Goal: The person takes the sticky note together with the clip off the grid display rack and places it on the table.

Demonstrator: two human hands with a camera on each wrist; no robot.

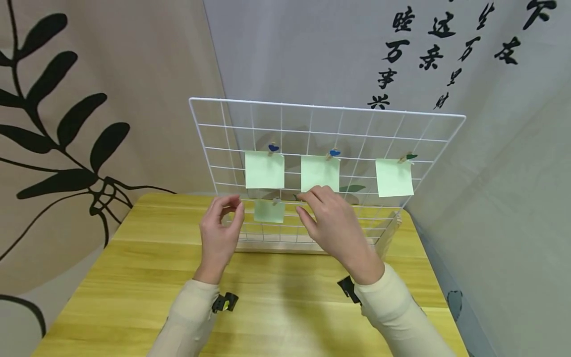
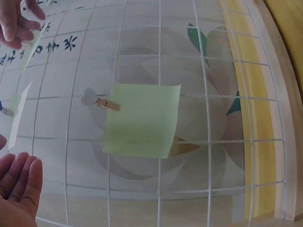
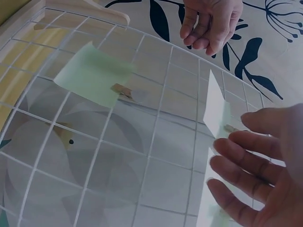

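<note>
A white wire grid (image 1: 327, 107) holds three pale green notes in an upper row: left (image 1: 264, 171), middle (image 1: 319, 172) and right (image 1: 394, 178), each with a small clip at its top. Below them hangs another green note (image 1: 269, 212), seen close up in the left wrist view (image 2: 142, 120) with a grey heart clip (image 2: 90, 97). My left hand (image 1: 220, 235) is raised left of this lower note, fingers loosely bent and empty. My right hand (image 1: 334, 230) hovers just below the middle note; its fingers (image 3: 241, 163) are spread and relaxed, holding nothing visible.
The grid stands in a wooden base (image 1: 281, 247) on a yellow wooden table (image 1: 169, 258). Behind it hang a cloth with dark leaves (image 1: 76, 183) on the left and a pale cloth with black characters (image 1: 312, 54).
</note>
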